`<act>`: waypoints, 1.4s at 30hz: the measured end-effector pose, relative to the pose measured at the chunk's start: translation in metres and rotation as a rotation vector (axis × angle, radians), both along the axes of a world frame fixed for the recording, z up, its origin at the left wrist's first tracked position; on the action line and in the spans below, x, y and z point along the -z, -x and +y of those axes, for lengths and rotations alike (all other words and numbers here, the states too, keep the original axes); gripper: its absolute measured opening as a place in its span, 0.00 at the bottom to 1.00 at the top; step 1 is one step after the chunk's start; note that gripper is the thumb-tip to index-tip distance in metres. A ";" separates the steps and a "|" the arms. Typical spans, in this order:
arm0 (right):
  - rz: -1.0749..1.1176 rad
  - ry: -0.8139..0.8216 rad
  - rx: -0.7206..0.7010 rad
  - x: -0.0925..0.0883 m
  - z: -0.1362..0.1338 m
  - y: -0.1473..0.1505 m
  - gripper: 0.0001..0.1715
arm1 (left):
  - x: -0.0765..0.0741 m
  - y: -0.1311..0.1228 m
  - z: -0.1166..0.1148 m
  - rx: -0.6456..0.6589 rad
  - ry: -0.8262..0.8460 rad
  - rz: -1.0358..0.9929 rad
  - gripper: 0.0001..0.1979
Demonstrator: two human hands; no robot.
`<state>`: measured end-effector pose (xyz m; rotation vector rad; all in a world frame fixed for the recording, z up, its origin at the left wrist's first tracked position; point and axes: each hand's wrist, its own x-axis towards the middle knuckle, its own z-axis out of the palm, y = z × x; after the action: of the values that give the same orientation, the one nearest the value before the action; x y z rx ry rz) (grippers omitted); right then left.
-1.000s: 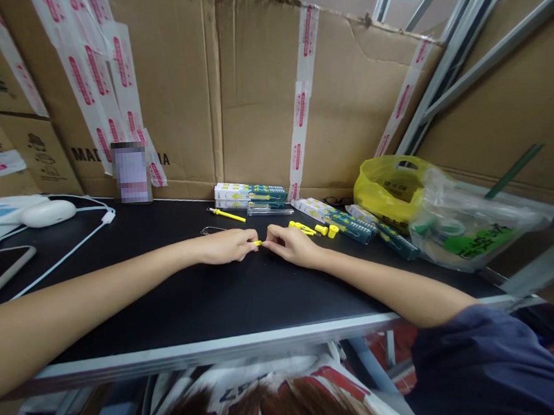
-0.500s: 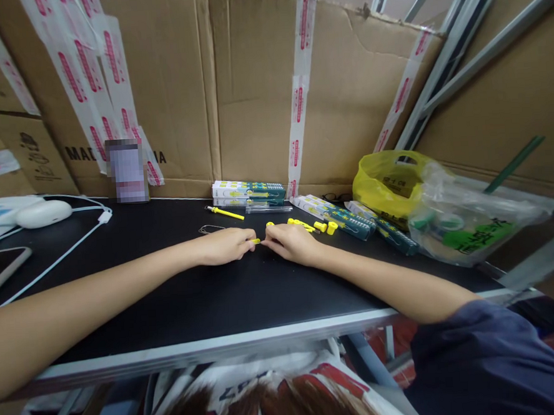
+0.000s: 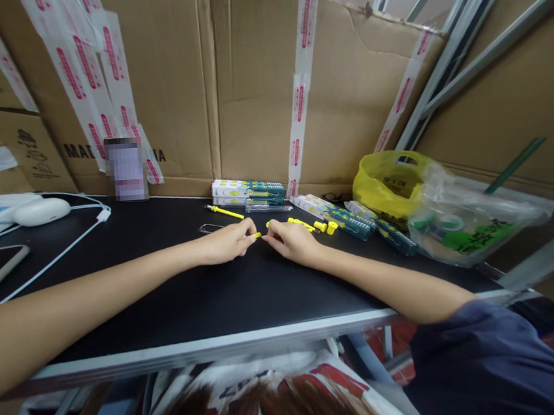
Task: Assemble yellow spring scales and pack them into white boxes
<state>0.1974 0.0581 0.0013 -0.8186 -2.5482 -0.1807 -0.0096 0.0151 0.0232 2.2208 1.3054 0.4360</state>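
My left hand (image 3: 232,241) pinches a small yellow plastic piece (image 3: 257,235) between thumb and index finger, just above the black tabletop. Close by on the right is my right hand (image 3: 292,241), its fingertips pressed together. Whatever they hold, if anything, is too small to make out. A narrow gap separates the two hands. Several yellow plastic parts (image 3: 320,226) lie just behind my right hand, with a small dark spring (image 3: 316,231) among them. Behind my left hand rest a yellow stick-shaped piece (image 3: 226,212) and a bent metal wire (image 3: 209,228).
Printed cartons (image 3: 248,190) and clear tubes (image 3: 268,208) lie along the back, with more cartons (image 3: 336,215) to the right. A yellow bag (image 3: 386,188) and clear bag (image 3: 471,236) stand far right. A phone (image 3: 1,268) and white cable (image 3: 55,258) occupy the left.
My left index finger has lifted and bent, so more of the yellow piece shows in the pinch. My right hand has barely shifted.
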 end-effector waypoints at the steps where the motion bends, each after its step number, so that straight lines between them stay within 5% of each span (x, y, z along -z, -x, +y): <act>1: 0.011 0.009 0.004 0.000 0.001 0.000 0.10 | 0.001 0.000 0.001 -0.002 0.013 -0.034 0.08; 11: -0.056 -0.023 -0.010 -0.003 0.010 -0.001 0.08 | -0.002 -0.002 0.002 -0.072 0.168 -0.092 0.12; 24: -0.223 -0.306 0.009 -0.003 0.000 -0.001 0.14 | 0.005 -0.002 0.004 -0.051 0.021 -0.025 0.10; 42: -0.121 -0.141 0.096 -0.001 -0.002 -0.001 0.11 | 0.001 -0.007 0.001 -0.056 -0.124 0.154 0.07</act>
<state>0.1980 0.0557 0.0021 -0.8997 -2.5735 -0.4471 -0.0023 0.0159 0.0220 2.3641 1.4592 0.3825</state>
